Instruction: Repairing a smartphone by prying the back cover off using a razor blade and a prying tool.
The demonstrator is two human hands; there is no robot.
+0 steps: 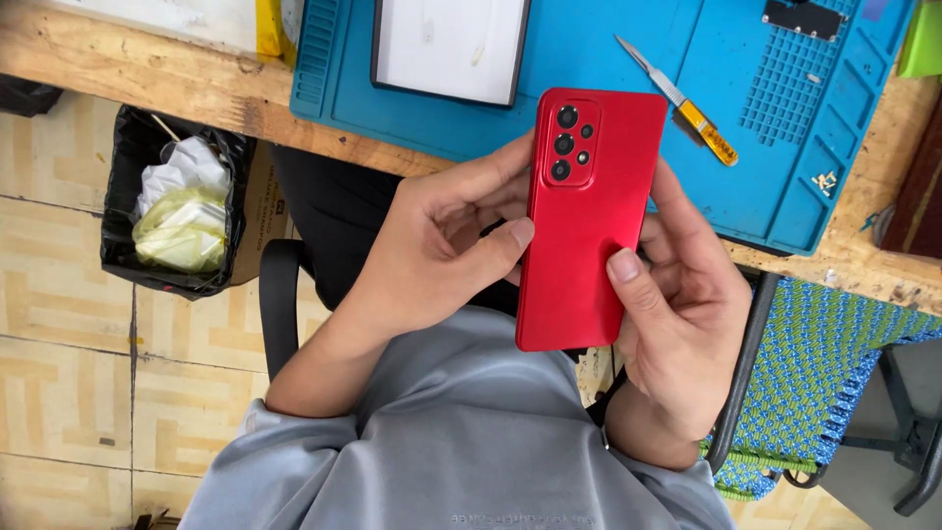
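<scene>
The red phone (587, 221) is held back-up over the lap, clasped at both long edges: the left hand (437, 250) at 9 o'clock with thumb pressed on the back, the right hand (677, 314) at 4 o'clock likewise. The back cover is apparently being pressed home or checked; even edge pressure seems called for next. The glossy back looks unmarked, with its camera cluster at 12 o'clock. The blue mat (608, 79) and yellow-handled knife (687, 106) lie beyond at 12 o'clock.

A blue work mat (628, 88) is being spread over a wooden bench (147, 79), with a yellow-handled blade (677, 100) and a white-screened tablet (449, 47) being carried on it. A black bin (123, 177) is being filled with crumpled waste beside a blue woven stool (814, 363).
</scene>
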